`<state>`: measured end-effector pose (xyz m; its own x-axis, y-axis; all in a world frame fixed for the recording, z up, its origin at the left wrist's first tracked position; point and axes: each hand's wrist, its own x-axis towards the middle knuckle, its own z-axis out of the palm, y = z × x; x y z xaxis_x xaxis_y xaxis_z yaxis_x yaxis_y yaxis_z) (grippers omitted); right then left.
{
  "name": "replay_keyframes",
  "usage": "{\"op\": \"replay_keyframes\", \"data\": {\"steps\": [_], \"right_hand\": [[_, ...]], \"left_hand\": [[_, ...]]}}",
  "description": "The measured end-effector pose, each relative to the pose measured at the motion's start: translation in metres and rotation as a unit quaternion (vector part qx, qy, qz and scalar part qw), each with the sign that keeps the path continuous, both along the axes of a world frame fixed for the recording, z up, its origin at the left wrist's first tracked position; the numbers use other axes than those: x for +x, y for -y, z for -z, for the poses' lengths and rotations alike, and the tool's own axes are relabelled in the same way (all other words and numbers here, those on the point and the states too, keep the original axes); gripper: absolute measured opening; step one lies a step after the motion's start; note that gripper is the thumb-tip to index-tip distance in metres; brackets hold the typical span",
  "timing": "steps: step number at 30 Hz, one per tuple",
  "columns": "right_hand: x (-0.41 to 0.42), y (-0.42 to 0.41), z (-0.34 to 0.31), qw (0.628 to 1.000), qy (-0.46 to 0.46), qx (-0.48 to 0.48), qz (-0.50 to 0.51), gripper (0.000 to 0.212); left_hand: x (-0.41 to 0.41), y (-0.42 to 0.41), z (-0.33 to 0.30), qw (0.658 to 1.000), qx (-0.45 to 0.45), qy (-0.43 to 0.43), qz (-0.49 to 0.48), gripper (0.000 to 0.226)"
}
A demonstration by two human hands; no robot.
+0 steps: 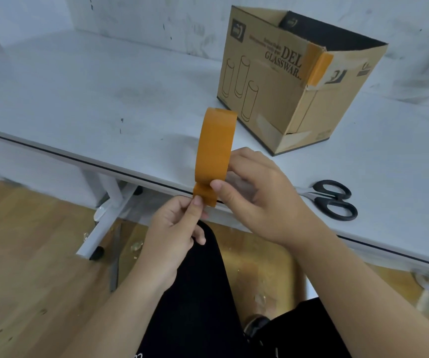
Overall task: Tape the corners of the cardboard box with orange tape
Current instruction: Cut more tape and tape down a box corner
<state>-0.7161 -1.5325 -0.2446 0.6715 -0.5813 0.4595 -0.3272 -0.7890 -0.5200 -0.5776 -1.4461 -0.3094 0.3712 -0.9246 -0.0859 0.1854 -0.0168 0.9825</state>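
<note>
An open brown cardboard box (pixel 265 81) printed with glassware drawings stands on the white table (pixel 79 99), at the back right. One strip of orange tape (pixel 318 65) covers its near top corner. I hold a roll of orange tape (pixel 214 146) upright in front of the table's edge. My right hand (pixel 257 192) grips the roll from the right side, thumb on the lower rim. My left hand (pixel 177 228) pinches the loose tape end (pixel 204 195) just below the roll.
Black-handled scissors (pixel 333 198) lie on the table to the right of my hands. The white wall rises behind the box. Below the table edge are a white table leg (pixel 110 202), a wooden floor and my dark-clothed legs.
</note>
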Motion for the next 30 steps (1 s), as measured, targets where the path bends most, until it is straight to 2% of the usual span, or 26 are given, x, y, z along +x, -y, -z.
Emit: {"op": "replay_keyframes", "data": {"steps": [5, 12, 17, 24, 28, 30], "right_hand": [[-0.001, 0.000, 0.001, 1.000, 0.003, -0.010, -0.012, 0.028], [0.000, -0.003, 0.005, 0.999, -0.003, -0.025, 0.021, 0.031], [0.001, -0.004, 0.005, 0.997, 0.006, -0.054, 0.055, 0.024], [0.006, -0.004, 0.006, 0.996, -0.002, -0.055, 0.070, 0.027], [0.007, -0.004, 0.007, 0.994, -0.016, -0.062, 0.088, 0.021], [0.007, -0.005, 0.006, 0.995, -0.016, -0.055, 0.084, 0.020]], "left_hand": [[-0.007, -0.002, 0.002, 0.999, -0.027, -0.032, -0.021, 0.025], [-0.010, -0.014, -0.004, 0.995, -0.051, -0.087, -0.023, 0.030], [-0.020, -0.031, 0.002, 0.995, -0.093, -0.011, -0.026, 0.027], [-0.008, -0.044, 0.015, 0.997, -0.071, -0.013, -0.009, 0.029], [-0.006, -0.034, 0.026, 0.999, -0.043, 0.005, -0.028, 0.026], [-0.007, -0.027, 0.031, 0.998, -0.040, -0.021, -0.038, 0.027]]}}
